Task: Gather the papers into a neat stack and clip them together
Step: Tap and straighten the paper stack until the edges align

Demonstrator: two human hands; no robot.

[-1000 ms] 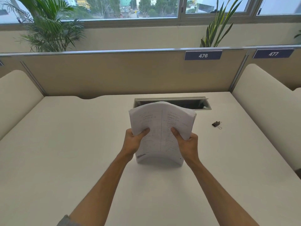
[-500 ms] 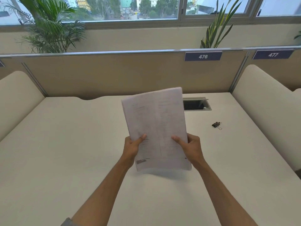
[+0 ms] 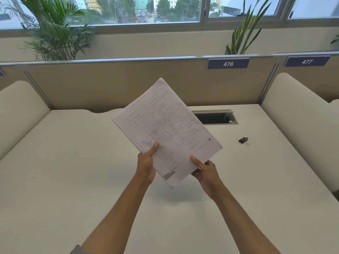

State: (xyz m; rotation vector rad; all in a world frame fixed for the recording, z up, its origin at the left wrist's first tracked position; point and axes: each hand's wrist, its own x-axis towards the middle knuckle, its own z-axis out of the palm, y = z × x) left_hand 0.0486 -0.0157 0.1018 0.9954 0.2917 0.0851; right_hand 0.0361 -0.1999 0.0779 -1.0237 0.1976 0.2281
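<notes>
A stack of printed white papers (image 3: 165, 129) is held up above the white desk (image 3: 73, 171), turned so that one corner points down and its top leans left. My left hand (image 3: 146, 165) grips its lower left edge, thumb on the front page. My right hand (image 3: 205, 171) grips the lower right edge, thumb on top as well. A small black binder clip (image 3: 244, 140) lies on the desk to the right of the papers, apart from both hands.
A rectangular cable opening (image 3: 216, 117) is set into the desk behind the papers. Beige divider panels (image 3: 110, 85) with number plates 476 and 477 close off the back, and padded side screens (image 3: 297, 114) flank the desk. Plants stand behind the divider.
The papers stood bent with their lower edge on the desk, then were lifted and flattened. Now they have turned clockwise onto a corner, and both hands have shifted along the lower edges.
</notes>
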